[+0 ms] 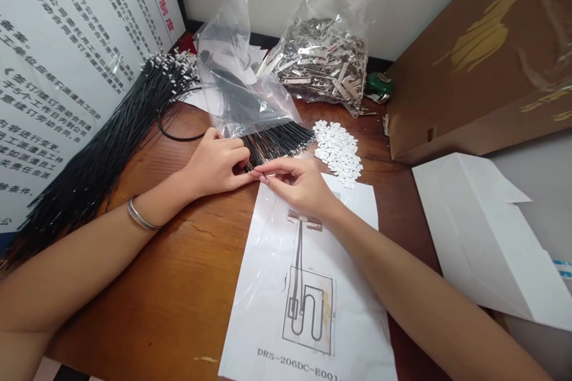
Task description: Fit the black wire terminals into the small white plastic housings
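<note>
My left hand [221, 161] is closed in a pinch, with a black wire [179, 138] that loops out on its left side and runs into it. Thumb and forefinger of my right hand [301, 183] are pressed together, touching the left fingertips. What lies between the right fingertips is too small to make out. Just behind the hands lies a bundle of black wires [281, 140] with bare metal ends, partly under a clear plastic bag [250, 89]. A heap of small white connector housings [338, 150] is to the right of the bundle.
Beneath my right hand is a printed drawing sheet [268, 286]. A long bundle of black wires with white ends [116, 125] lies at the left. Behind stands a clear bag of metal strips [322, 59]. A brown box [482, 59] and white folded paper [482, 232] are at the right.
</note>
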`<state>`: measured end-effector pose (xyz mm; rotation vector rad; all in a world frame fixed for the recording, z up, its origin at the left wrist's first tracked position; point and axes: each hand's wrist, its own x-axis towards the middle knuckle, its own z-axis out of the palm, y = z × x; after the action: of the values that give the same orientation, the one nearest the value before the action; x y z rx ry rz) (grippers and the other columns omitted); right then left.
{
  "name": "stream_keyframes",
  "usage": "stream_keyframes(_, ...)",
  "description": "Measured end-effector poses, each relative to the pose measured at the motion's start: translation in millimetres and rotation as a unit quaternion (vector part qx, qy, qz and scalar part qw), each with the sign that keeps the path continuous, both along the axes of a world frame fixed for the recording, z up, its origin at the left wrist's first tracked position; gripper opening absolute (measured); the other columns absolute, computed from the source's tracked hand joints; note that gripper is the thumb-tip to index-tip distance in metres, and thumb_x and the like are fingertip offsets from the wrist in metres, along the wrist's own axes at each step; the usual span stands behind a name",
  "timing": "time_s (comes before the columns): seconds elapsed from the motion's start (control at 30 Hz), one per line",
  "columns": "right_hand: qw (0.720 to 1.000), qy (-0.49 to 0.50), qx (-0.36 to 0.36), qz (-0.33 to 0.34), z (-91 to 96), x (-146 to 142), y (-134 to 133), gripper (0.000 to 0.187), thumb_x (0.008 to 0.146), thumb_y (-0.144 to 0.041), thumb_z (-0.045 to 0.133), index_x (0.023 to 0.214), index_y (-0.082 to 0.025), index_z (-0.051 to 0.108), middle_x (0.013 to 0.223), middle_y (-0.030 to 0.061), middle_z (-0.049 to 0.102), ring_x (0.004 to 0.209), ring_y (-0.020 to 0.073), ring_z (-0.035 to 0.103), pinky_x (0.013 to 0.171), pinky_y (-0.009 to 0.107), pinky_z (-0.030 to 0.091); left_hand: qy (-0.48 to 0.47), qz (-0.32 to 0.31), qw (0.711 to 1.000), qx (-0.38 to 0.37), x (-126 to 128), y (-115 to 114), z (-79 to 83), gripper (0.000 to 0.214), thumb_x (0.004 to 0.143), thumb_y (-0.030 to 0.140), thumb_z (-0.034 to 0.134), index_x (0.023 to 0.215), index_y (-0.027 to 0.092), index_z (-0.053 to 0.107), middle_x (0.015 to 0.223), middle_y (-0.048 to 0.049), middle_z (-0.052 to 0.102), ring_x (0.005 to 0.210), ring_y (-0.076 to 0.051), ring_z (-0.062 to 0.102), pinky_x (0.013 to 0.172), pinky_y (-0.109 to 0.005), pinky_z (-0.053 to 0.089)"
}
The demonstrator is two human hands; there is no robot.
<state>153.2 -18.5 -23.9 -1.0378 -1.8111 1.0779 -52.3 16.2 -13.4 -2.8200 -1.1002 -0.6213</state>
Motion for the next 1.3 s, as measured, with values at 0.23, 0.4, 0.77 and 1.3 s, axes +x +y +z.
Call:
stream_keyframes(0.23, 0.999, 0.007, 0.008, 0.047, 3.7, 3.2, -1.1, 0.015, 0.08, -0.023, 0.064, 0.083, -0.018, 0.078, 0.077, 0.0051, 0.075, 0.057, 0.0107, 0.055, 0.049, 0.026, 0.038, 0.013, 0.017, 1.0, -0.007, -0.1, -1.0, 0.0, 0.032, 0.083, 0.045, 0.062, 0.068, 0.017, 0.057, 0.072, -0.0019, 0.065, 0.064, -0.017, 0.056, 0.07, -0.038, 0.029)
stream_keyframes(0.4, 0.999, 0.011, -0.02, 0.048, 1.0, 2.6, -0.2, 0.022, 0.081, -0.02, 0.063, 0.099, -0.016, 0.076, 0.084, 0.0056, 0.075, 0.049, 0.0066, 0.044, 0.045, 0.024, 0.033, 0.013, 0.005, 1.0, 0.001, -0.7, -0.1, -0.7, 0.036, 0.083, 0.049, 0.061, 0.069, 0.017, 0.058, 0.073, -0.0011, 0.065, 0.063, -0.016, 0.055, 0.07, -0.038, 0.029)
stream_keyframes(0.77, 0.999, -0.034, -0.022, 0.035, -0.4, 1.7, 0.8, 0.02, 0.085, -0.023, 0.062, 0.1, -0.018, 0.075, 0.086, 0.0045, 0.072, 0.05, 0.0066, 0.04, 0.046, 0.024, 0.029, 0.024, -0.002, 1.0, 0.013, -0.2, -0.6, -0.6, 0.032, 0.083, 0.046, 0.062, 0.07, 0.017, 0.058, 0.076, -0.0025, 0.066, 0.062, -0.016, 0.054, 0.069, -0.037, 0.03)
stream_keyframes(1.3, 0.997, 0.002, -0.012, 0.071, 3.6, 3.8, -1.6, 0.011, 0.078, -0.026, 0.067, 0.079, -0.016, 0.073, 0.066, 0.0015, 0.068, 0.051, 0.0083, 0.047, 0.047, 0.025, 0.035, 0.018, 0.004, 1.0, -0.021, 0.4, -1.4, 0.7, 0.034, 0.085, 0.046, 0.062, 0.069, 0.016, 0.057, 0.074, -0.0015, 0.064, 0.063, -0.015, 0.055, 0.068, -0.035, 0.031)
